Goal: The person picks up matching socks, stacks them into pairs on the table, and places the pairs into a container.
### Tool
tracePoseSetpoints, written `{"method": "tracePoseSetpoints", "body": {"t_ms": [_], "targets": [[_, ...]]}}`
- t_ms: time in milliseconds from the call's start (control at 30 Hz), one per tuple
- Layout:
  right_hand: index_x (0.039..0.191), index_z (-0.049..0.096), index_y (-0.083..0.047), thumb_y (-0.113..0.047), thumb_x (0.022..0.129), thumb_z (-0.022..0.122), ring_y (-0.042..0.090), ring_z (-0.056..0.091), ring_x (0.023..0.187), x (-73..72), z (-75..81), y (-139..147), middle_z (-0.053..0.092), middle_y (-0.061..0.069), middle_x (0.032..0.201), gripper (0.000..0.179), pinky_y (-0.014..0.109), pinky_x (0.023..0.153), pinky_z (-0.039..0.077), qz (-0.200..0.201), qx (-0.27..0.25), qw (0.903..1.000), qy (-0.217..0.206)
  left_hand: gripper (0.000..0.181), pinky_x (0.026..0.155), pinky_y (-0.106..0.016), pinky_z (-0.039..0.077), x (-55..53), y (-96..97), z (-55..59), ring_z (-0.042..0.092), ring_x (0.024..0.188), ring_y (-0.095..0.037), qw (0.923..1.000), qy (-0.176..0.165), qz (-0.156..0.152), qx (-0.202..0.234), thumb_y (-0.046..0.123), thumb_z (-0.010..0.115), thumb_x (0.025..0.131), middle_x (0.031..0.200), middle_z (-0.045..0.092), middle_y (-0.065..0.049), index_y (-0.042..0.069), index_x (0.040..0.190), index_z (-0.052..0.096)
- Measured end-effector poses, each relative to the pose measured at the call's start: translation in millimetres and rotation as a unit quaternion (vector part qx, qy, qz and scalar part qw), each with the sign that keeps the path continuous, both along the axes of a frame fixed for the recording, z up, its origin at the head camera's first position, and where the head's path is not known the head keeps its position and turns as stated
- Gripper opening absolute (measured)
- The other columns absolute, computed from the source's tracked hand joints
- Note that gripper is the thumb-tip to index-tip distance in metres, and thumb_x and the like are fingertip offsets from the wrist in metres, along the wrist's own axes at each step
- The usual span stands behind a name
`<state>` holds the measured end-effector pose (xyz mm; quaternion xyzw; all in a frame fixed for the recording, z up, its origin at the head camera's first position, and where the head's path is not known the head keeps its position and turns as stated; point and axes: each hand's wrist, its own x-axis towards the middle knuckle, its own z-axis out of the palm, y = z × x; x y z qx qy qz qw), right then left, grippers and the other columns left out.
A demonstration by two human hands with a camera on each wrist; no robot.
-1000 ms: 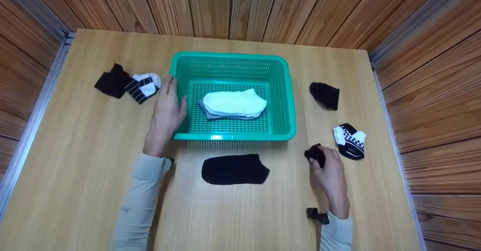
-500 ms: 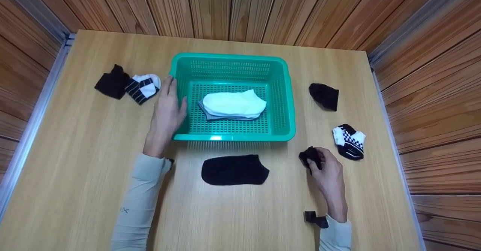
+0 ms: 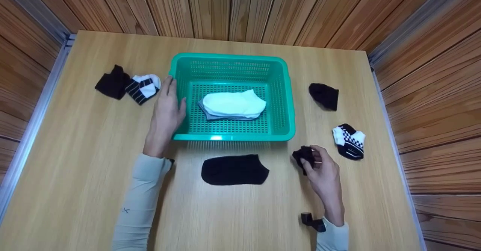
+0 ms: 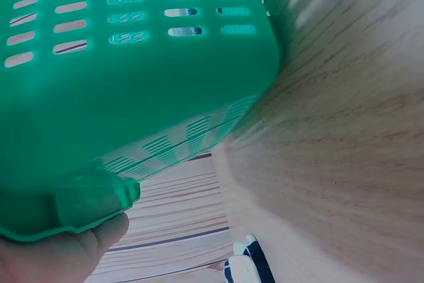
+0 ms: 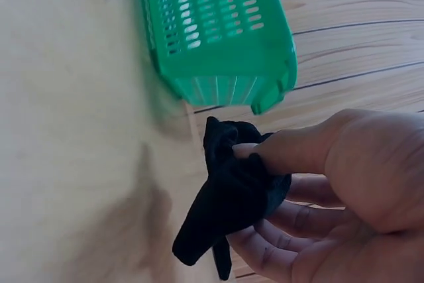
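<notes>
My left hand [image 3: 165, 108] holds the left rim of a green plastic basket [image 3: 233, 136], fingers along the outside and thumb over the inner side. Inside the basket lie a white sock [image 3: 235, 103] and a grey sock [image 3: 214, 116] partly hidden beneath it. My right hand [image 3: 326, 170] pinches a crumpled black sock [image 3: 303, 158] between thumb and fingers, right of the basket's near corner. In the right wrist view this bunched sock [image 5: 232, 197] hangs over the table, its shadow below. A flat black sock [image 3: 235, 170] lies in front of the basket.
On the left lie a folded black sock [image 3: 112, 82] and a black-and-white striped sock [image 3: 143, 88]. To the right are another black sock [image 3: 324, 97] and a checkered black-and-white sock [image 3: 349, 142]. Wood-panelled walls [image 3: 248, 10] enclose the wooden table [image 3: 240, 221].
My right hand has moved a little left with the crumpled black sock, away from the checkered sock. My left hand and the basket stay in place.
</notes>
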<state>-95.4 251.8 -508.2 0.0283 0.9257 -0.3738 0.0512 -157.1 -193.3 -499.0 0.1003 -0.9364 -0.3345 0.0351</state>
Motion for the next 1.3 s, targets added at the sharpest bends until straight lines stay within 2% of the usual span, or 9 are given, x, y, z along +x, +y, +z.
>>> {"method": "tracePoseSetpoints", "body": {"t_ms": [167,267,433,567,800,967,1167,1233,1300], "targets": [[0.143,0.057,-0.002,-0.008,0.097,0.073,0.035,0.07,0.112,3.6,4.3,-7,0.069,0.023,0.127,0.049,0.048,0.095,0.06,0.009,-0.016,0.9998,-0.013,0.065,0.127,-0.053,0.03,0.3,-0.7,0.9,0.024,0.162,-0.037,1.0,-0.007,0.002,0.005,0.023,0.054,0.11,0.175,0.019,-0.018,0.0,0.164,0.026],[0.143,0.058,-0.004,-0.009,0.097,0.074,0.033,0.069,0.112,6.0,7.4,-11,0.069,0.02,0.127,0.049,0.039,0.095,0.06,0.017,-0.035,0.9991,-0.018,0.064,0.127,-0.053,0.032,0.6,-1.0,1.2,0.028,0.161,-0.037,1.0,0.005,0.005,0.001,0.025,0.055,0.11,0.174,0.023,-0.019,-0.001,0.163,0.03],[0.141,0.059,-0.005,-0.009,0.096,0.076,0.03,0.069,0.11,8.9,10.7,-16,0.07,0.018,0.125,0.049,0.015,0.087,0.055,0.026,-0.069,0.9972,-0.013,0.057,0.125,-0.053,0.037,2.3,-0.3,1.2,0.04,0.154,-0.038,0.9982,0.058,0.012,-0.01,0.024,0.056,0.109,0.164,0.039,-0.024,-0.003,0.157,0.04],[0.14,0.059,-0.003,-0.007,0.094,0.077,0.029,0.07,0.107,10.1,10.9,-20,0.07,0.018,0.123,0.049,0.012,0.084,0.053,0.035,-0.086,0.9956,-0.002,0.05,0.122,-0.052,0.042,8.6,2.8,5.0,0.046,0.146,-0.037,0.9933,0.112,0.024,-0.016,0.021,0.057,0.108,0.154,0.048,-0.024,-0.002,0.151,0.048],[0.137,0.061,-0.001,-0.003,0.092,0.079,0.024,0.07,0.102,12.8,7.6,-32,0.072,0.016,0.118,0.049,0.015,0.083,0.057,0.056,-0.116,0.9915,0.021,0.033,0.11,-0.048,0.053,38.7,26.2,24.8,0.059,0.127,-0.036,0.9696,0.244,0.01,-0.007,0.011,0.064,0.103,0.133,0.064,-0.023,-0.003,0.133,0.065],[0.135,0.063,-0.001,-0.001,0.09,0.08,0.017,0.069,0.099,15.6,6.3,-42,0.072,0.015,0.115,0.048,0.017,0.082,0.058,0.072,-0.139,0.987,0.035,0.022,0.094,-0.04,0.059,69.9,53.0,37.9,0.069,0.108,-0.029,0.9516,0.302,-0.054,0.019,0.004,0.068,0.099,0.114,0.073,-0.018,-0.002,0.12,0.071],[0.133,0.064,-0.002,-0.002,0.09,0.08,0.017,0.071,0.097,20.4,5.9,-53,0.072,0.013,0.112,0.046,0.019,0.081,0.059,0.097,-0.159,0.9814,0.047,0.014,0.071,-0.025,0.059,104.2,80.9,40.5,0.07,0.08,-0.014,0.945,0.281,-0.155,0.064,0.004,0.073,0.097,0.092,0.077,-0.008,0.002,0.11,0.076],[0.132,0.064,-0.003,-0.002,0.09,0.08,0.017,0.071,0.097,22.4,5.6,-57,0.073,0.013,0.112,0.045,0.02,0.081,0.06,0.107,-0.17,0.9783,0.051,0.01,0.066,-0.023,0.058,112.8,90.5,38.5,0.068,0.075,-0.011,0.9461,0.248,-0.184,0.096,0.006,0.071,0.098,0.088,0.076,-0.007,0.003,0.106,0.077],[0.132,0.065,-0.003,-0.002,0.09,0.08,0.017,0.072,0.097,24.6,4.9,-62,0.073,0.013,0.113,0.045,0.021,0.082,0.061,0.116,-0.182,0.9748,0.055,0.011,0.064,-0.021,0.057,119.5,100.7,34.4,0.067,0.072,-0.008,0.9507,0.189,-0.203,0.138,0.01,0.069,0.1,0.086,0.075,-0.004,0.004,0.105,0.077]]}}
